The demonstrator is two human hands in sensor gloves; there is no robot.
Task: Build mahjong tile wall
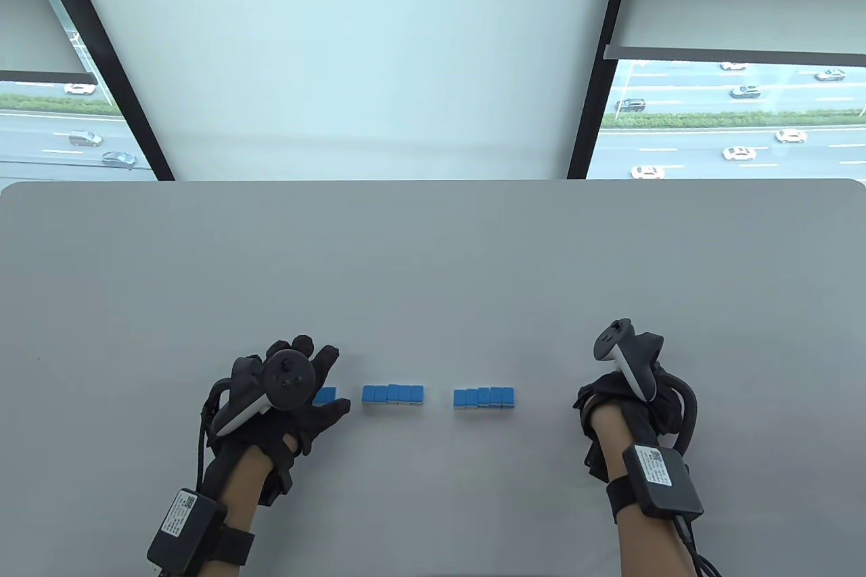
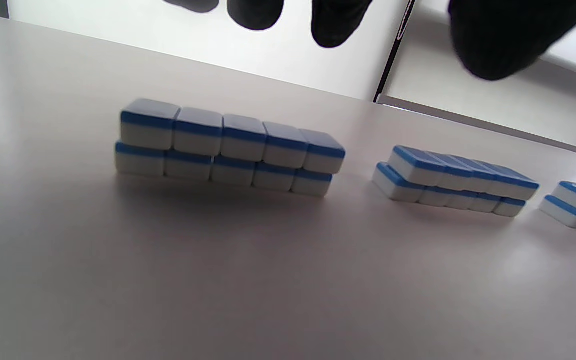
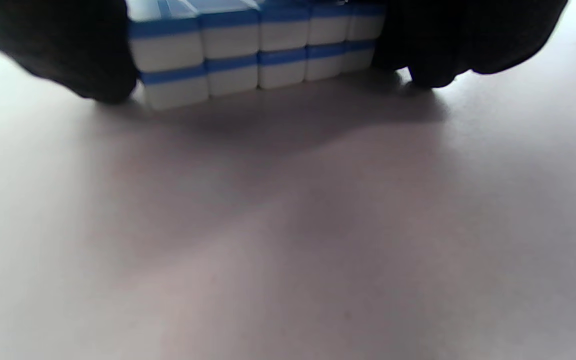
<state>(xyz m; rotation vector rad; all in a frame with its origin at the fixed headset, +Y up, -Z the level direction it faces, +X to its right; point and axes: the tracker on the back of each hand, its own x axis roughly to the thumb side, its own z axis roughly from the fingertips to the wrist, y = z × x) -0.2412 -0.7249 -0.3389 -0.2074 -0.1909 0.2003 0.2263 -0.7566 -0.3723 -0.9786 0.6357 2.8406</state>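
Blue-backed white mahjong tiles stand as short two-layer blocks in a row near the table's front. My left hand (image 1: 336, 379) hovers spread and open over the leftmost block (image 1: 326, 394). In the left wrist view its fingers (image 2: 340, 22) hang above that block (image 2: 228, 147) without touching it. The middle block (image 1: 393, 394) and the right block (image 1: 484, 397) stand free. My right hand (image 1: 609, 401) curls over a further block that is hidden in the table view. In the right wrist view its fingers (image 3: 448, 50) grip this block (image 3: 258, 50) at both ends on the table.
The grey table (image 1: 433, 252) stretches far behind the row up to its back edge. Gaps separate the blocks. Windows with a road lie beyond the table.
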